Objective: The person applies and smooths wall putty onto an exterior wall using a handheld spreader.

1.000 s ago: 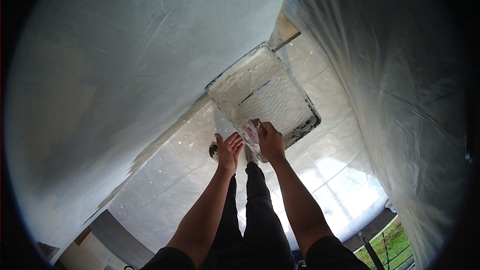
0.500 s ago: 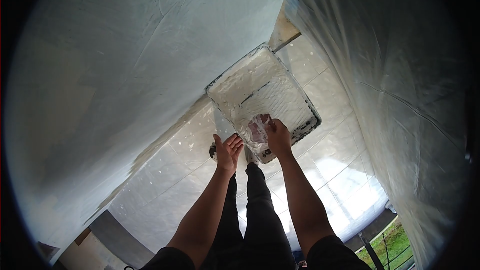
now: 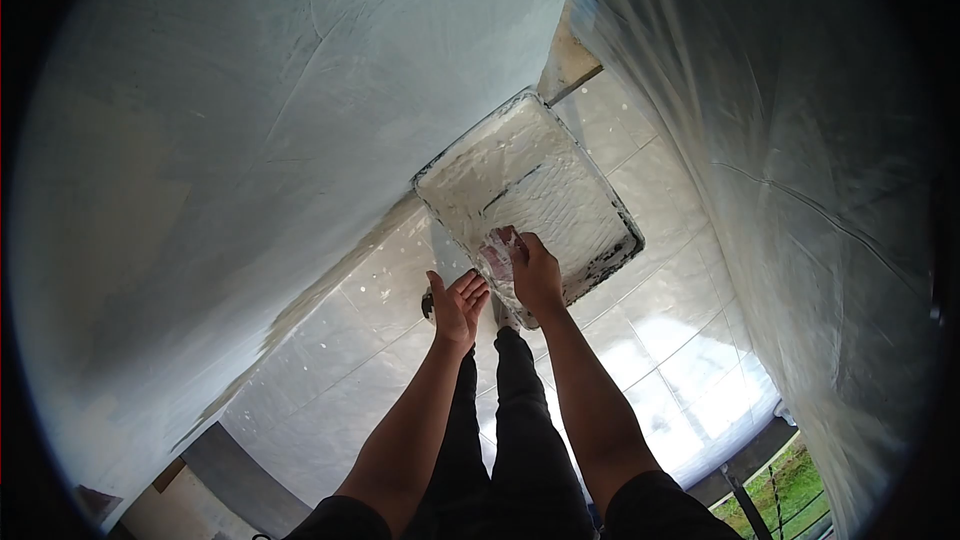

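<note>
A rectangular tray [image 3: 590, 155] with dark smeared edges holds a whitish paste and has a ridged area. Over its near left edge, my right hand [image 3: 537, 275] grips a reddish, paste-coated piece [image 3: 497, 252] that I cannot identify. My left hand [image 3: 458, 308] is just left of the tray's near corner, palm up, fingers spread, holding nothing. A small gap separates it from the coated piece.
A pale wall [image 3: 300, 120] rises on the left, touching the tray's side. Clear plastic sheeting [image 3: 790, 200] hangs on the right. Beneath lies a tiled floor [image 3: 390, 270] spotted with paste. My legs [image 3: 525, 420] stand close below the tray.
My right hand has moved left with the reddish piece, from over the tray to its near left edge, closer to my left hand. My left hand has hardly moved.
</note>
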### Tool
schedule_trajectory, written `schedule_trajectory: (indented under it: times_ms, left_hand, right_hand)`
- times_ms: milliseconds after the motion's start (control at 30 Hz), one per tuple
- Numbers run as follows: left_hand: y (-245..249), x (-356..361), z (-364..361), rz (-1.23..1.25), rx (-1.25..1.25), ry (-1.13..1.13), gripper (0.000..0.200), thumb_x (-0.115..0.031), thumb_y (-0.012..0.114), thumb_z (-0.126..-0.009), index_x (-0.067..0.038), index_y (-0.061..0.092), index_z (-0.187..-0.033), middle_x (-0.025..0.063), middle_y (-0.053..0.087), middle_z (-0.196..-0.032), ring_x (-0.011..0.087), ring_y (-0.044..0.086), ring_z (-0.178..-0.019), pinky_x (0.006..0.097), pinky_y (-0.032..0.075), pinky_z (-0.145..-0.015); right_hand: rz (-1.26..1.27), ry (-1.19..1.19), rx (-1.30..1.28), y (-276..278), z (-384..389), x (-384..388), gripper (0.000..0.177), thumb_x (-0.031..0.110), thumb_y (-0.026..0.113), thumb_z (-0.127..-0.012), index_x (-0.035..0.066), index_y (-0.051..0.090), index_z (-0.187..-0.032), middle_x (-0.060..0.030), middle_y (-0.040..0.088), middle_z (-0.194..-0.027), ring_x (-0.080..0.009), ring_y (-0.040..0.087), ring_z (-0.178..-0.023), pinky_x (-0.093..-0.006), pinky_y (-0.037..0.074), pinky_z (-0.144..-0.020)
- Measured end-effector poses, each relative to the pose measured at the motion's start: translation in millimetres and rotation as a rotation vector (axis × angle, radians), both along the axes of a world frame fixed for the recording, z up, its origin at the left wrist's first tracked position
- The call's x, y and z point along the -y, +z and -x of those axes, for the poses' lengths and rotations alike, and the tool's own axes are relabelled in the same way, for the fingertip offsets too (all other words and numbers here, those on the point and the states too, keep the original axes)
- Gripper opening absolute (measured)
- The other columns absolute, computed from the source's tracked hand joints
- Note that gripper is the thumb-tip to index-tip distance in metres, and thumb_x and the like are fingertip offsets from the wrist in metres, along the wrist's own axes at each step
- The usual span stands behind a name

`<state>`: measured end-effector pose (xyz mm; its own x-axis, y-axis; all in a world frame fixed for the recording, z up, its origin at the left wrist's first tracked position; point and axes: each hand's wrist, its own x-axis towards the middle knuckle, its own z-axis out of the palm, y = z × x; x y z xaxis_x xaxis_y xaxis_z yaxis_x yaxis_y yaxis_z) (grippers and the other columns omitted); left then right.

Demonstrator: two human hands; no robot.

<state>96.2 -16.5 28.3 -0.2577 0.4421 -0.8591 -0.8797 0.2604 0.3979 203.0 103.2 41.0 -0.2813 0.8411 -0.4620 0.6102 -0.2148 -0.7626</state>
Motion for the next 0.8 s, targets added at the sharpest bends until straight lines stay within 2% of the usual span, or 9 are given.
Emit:
schedule_trajectory:
  times_ms: [100, 167, 300, 400, 500, 567, 633, 700, 800]
  left_hand:
    - [1, 0, -1, -0.001, -0.008, -0.002, 0.112, -0.085, 0.024, -0.087, 0.013, 0.038, -0.140, 0.0243, 0.048, -0.138, 0.0328, 0.046, -0.130, 0.0433, 0.032, -0.115]
    - [1, -1, -1, 0.003, -0.003, 0.003, 0.111, -0.084, 0.023, -0.087, 0.012, 0.038, -0.140, 0.0247, 0.048, -0.139, 0.0333, 0.046, -0.130, 0.0431, 0.032, -0.115]
    - [1, -1, -2, 0.014, 0.006, 0.022, 0.110, -0.083, 0.023, -0.088, 0.012, 0.038, -0.141, 0.0253, 0.048, -0.140, 0.0340, 0.046, -0.131, 0.0429, 0.031, -0.116]
    - [1, 0, -1, 0.000, 0.010, 0.017, 0.111, -0.084, 0.025, -0.087, 0.013, 0.038, -0.140, 0.0242, 0.048, -0.138, 0.0333, 0.045, -0.130, 0.0434, 0.032, -0.116]
    - [2, 0, 2, -0.010, 0.014, 0.005, 0.112, -0.085, 0.025, -0.086, 0.013, 0.037, -0.141, 0.0246, 0.047, -0.138, 0.0336, 0.045, -0.131, 0.0439, 0.031, -0.116]
    - [1, -1, 1, -0.016, 0.015, 0.007, 0.113, -0.085, 0.025, -0.086, 0.013, 0.037, -0.141, 0.0249, 0.047, -0.138, 0.0339, 0.044, -0.131, 0.0441, 0.031, -0.116]
    - [0, 1, 1, -0.019, 0.020, 0.010, 0.113, -0.085, 0.025, -0.086, 0.013, 0.037, -0.141, 0.0251, 0.047, -0.138, 0.0342, 0.044, -0.131, 0.0443, 0.030, -0.116]
    - [-1, 1, 0, -0.018, 0.023, 0.017, 0.113, -0.085, 0.025, -0.086, 0.013, 0.037, -0.141, 0.0255, 0.046, -0.139, 0.0344, 0.044, -0.131, 0.0444, 0.030, -0.116]
    - [3, -1, 0, -0.009, 0.023, 0.021, 0.113, -0.085, 0.024, -0.086, 0.013, 0.037, -0.140, 0.0253, 0.047, -0.138, 0.0346, 0.044, -0.131, 0.0444, 0.031, -0.116]
  right_hand:
    - [0.028, 0.043, 0.032, 1, 3, -5, 0.023, 0.019, 0.055, -0.094, 0.004, 0.058, -0.112, -0.0243, 0.068, -0.100, -0.0458, 0.063, -0.099, -0.0496, 0.050, -0.083]
    - [0.009, 0.047, -0.020, 2, 6, -9, 0.023, 0.018, 0.058, -0.093, 0.001, 0.058, -0.107, -0.0238, 0.068, -0.096, -0.0441, 0.064, -0.095, -0.0459, 0.050, -0.081]
    - [0.024, 0.053, 0.011, 3, 12, -19, 0.021, 0.018, 0.059, -0.092, 0.000, 0.059, -0.103, -0.0234, 0.067, -0.093, -0.0446, 0.064, -0.091, -0.0456, 0.050, -0.078]
    - [0.108, 0.075, 0.044, -4, 9, -27, 0.023, 0.019, 0.059, -0.091, 0.002, 0.062, -0.107, -0.0215, 0.069, -0.099, -0.0416, 0.066, -0.095, -0.0454, 0.050, -0.082]
    - [0.152, -0.029, -0.042, -11, -2, -30, 0.023, 0.019, 0.062, -0.089, 0.000, 0.064, -0.102, -0.0201, 0.070, -0.096, -0.0385, 0.067, -0.091, -0.0434, 0.051, -0.081]
    - [0.072, -0.085, 0.002, -11, -15, -29, 0.022, 0.017, 0.065, -0.089, -0.002, 0.064, -0.101, -0.0117, 0.067, -0.081, -0.0210, 0.063, -0.074, -0.0382, 0.050, -0.072]
    - [0.088, -0.100, 0.010, -9, -27, -27, 0.022, 0.018, 0.065, -0.089, -0.002, 0.065, -0.099, -0.0128, 0.067, -0.082, -0.0236, 0.064, -0.075, -0.0390, 0.050, -0.073]
    - [0.105, -0.042, 0.116, -1, -38, -22, 0.024, 0.020, 0.061, -0.089, 0.001, 0.064, -0.102, -0.0200, 0.069, -0.094, -0.0381, 0.067, -0.091, -0.0444, 0.051, -0.081]
    - [0.118, -0.036, 0.171, 9, -45, -10, 0.025, 0.020, 0.058, -0.090, 0.001, 0.063, -0.104, -0.0214, 0.069, -0.094, -0.0403, 0.066, -0.093, -0.0462, 0.050, -0.081]
